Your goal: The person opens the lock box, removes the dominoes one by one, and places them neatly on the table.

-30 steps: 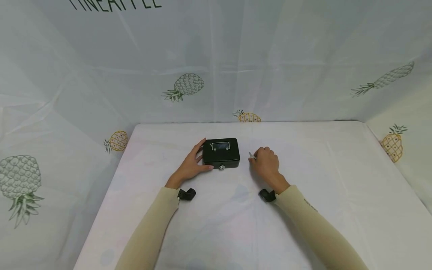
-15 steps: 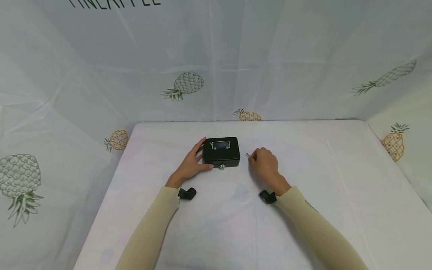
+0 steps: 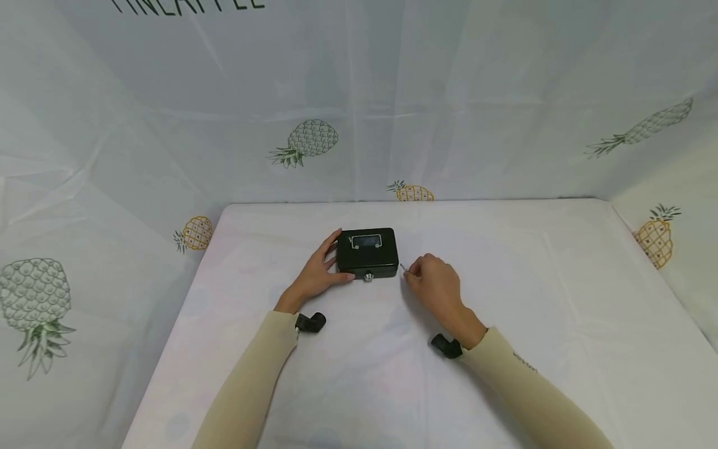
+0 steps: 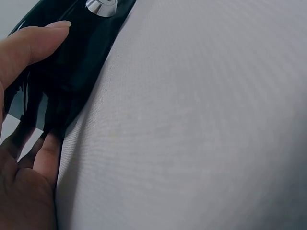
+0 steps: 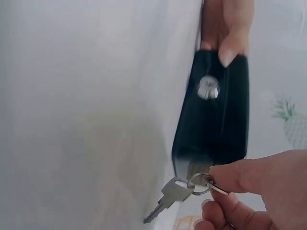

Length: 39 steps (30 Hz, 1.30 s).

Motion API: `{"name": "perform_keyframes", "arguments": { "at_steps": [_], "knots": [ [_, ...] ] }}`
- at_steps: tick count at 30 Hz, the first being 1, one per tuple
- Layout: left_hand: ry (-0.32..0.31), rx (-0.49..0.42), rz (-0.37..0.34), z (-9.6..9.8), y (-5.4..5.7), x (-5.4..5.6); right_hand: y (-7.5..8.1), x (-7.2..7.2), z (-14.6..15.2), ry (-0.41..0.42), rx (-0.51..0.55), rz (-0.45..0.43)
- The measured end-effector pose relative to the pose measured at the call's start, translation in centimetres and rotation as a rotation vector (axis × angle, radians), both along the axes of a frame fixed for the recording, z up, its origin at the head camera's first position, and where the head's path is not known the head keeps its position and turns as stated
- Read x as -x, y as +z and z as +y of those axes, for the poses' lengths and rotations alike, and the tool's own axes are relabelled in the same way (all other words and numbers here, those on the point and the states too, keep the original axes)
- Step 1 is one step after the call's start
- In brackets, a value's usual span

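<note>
Black box [image 3: 379,257] sits flat on the white cloth [image 3: 505,280], its lock [image 5: 208,88] facing the wearer. Left hand [image 3: 314,277] grips the left end, thumb on the front face, fingers against the side. Right hand [image 3: 436,284], just off the right front corner, pinches a thin metal piece [image 5: 219,189], edge-on, perhaps a second key, on a wire ring [image 5: 200,193]; another key [image 5: 172,192] dangles free. Probably best: brace the box low, thumb clear of the lock, and pinch close to the metal piece's head, since the loose key may swing. Box looks like glossy painted metal, corners rounded; wire handle [image 3: 366,236] on the lid; lock a bright, stubby cylinder; key dull grey, toothed; cloth finely woven, faintly creased.
</note>
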<state>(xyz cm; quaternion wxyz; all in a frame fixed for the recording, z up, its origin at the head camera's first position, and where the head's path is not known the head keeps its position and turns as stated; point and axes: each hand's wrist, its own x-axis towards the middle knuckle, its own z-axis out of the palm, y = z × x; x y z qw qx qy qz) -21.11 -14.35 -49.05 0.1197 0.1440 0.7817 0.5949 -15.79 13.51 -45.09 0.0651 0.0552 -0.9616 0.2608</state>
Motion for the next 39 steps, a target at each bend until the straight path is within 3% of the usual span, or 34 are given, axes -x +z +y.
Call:
{"name": "perform_keyframes", "arguments": {
  "at_steps": [6,15,26,39],
  "knots": [
    [-0.007,0.001,-0.004,-0.1,0.0,0.0,-0.1,-1.2,-1.2,0.050,0.001,0.045],
    [-0.012,-0.015,0.018,-0.1,-0.1,-0.1,-0.7,-1.8,-3.5,0.109,-0.071,-0.003],
    [0.003,-0.018,0.026,0.0,-0.2,0.1,-1.0,-2.1,-4.8,0.092,-0.102,0.046],
    [0.028,-0.037,0.012,0.0,0.0,0.5,-0.9,-1.5,-5.4,0.061,-0.079,0.018]
  ]
}}
